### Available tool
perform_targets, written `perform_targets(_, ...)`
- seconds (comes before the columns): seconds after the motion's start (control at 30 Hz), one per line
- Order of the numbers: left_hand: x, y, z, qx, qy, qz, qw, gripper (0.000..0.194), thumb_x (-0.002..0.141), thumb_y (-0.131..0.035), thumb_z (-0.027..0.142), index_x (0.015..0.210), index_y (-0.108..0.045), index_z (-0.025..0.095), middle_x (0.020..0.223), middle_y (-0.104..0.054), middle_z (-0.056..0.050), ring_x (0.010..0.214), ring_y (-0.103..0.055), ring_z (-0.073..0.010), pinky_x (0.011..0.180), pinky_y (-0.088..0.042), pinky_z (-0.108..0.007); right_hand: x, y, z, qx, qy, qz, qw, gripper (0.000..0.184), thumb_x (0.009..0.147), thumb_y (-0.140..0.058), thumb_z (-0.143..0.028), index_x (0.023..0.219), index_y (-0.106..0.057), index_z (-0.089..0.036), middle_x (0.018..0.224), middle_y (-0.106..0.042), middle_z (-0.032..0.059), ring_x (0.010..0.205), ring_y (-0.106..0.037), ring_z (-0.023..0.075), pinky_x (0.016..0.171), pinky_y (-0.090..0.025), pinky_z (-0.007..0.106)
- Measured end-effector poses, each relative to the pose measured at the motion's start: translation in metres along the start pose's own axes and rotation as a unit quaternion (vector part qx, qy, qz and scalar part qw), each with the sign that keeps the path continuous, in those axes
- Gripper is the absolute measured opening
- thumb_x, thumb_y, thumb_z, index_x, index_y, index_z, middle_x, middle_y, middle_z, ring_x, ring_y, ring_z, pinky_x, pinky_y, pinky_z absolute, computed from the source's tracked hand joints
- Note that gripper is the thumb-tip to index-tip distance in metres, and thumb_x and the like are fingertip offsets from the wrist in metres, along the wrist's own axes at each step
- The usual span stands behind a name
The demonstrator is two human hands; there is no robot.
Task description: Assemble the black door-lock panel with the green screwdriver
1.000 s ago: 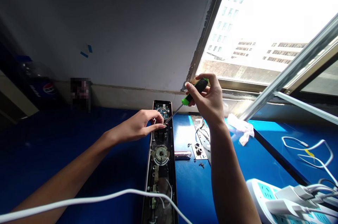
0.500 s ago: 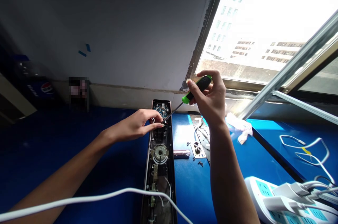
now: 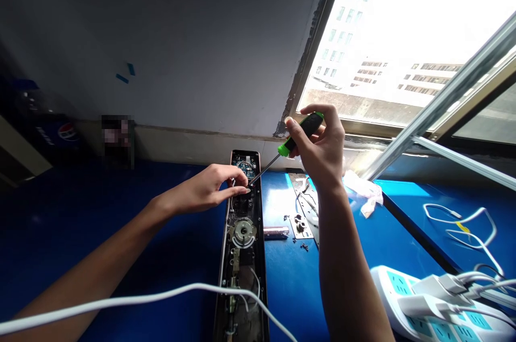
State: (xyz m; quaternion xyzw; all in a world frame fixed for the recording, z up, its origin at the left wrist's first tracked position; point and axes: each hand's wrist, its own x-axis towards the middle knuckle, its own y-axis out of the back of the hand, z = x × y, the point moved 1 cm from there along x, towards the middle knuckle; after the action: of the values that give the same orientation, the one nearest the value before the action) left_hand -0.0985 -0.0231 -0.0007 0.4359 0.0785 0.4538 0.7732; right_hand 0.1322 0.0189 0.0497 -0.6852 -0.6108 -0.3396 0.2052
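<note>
My right hand grips the green and black handle of a screwdriver. Its metal shaft slants down and left to the upper part of a long, narrow black housing, which resembles an opened door lock panel. My left hand reaches in from the left, thumb and fingertips pinched close together at the screwdriver's tip; whatever small part they hold is hidden. Above the fingertips lies a blue circuit board with thin wires. Further down the housing sits a round metal disc mechanism.
Right of the housing lie a pinkish cylinder, a small metal plate, loose black screws and a dark panel. A white power strip with plugs stands at lower right. One white cable crosses the foreground.
The whole view has shifted slightly. Both hands and the screwdriver keep nearly the same place at the housing, with no clear change in grip.
</note>
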Motion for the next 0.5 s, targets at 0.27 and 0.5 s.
perform_targets(0.27, 0.0003, 0.0006, 0.0032, 0.0, 0.006, 0.0, 1.0, 0.023, 0.1, -0.062, 0.038, 0.101, -0.071, 0.017, 0.095, -0.073, -0.005, 0.084, -0.065, -0.0184, 0.077, -0.049, -0.028, 0.0002, 0.0015, 0.0011, 0.01, -0.019, 0.01, 1.0, 0.03, 0.087, -0.077, -0.042, 0.103, -0.055, -0.03, 0.07, -0.057, -0.0058, 0.052, -0.067, 0.0133, 0.039, -0.054, 0.024)
perform_targets(0.5, 0.0003, -0.0006, 0.0017, -0.006, 0.004, 0.009, 1.0, 0.024, 0.099, -0.064, 0.04, 0.1, -0.071, 0.016, 0.095, -0.072, -0.005, 0.083, -0.065, -0.018, 0.076, -0.05, -0.029, 0.0003, 0.0002, 0.0016, 0.012, -0.031, 0.039, 0.999, 0.035, 0.081, -0.083, -0.044, 0.093, -0.053, -0.029, 0.068, -0.055, -0.0066, 0.046, -0.062, 0.0112, 0.032, -0.049, 0.021)
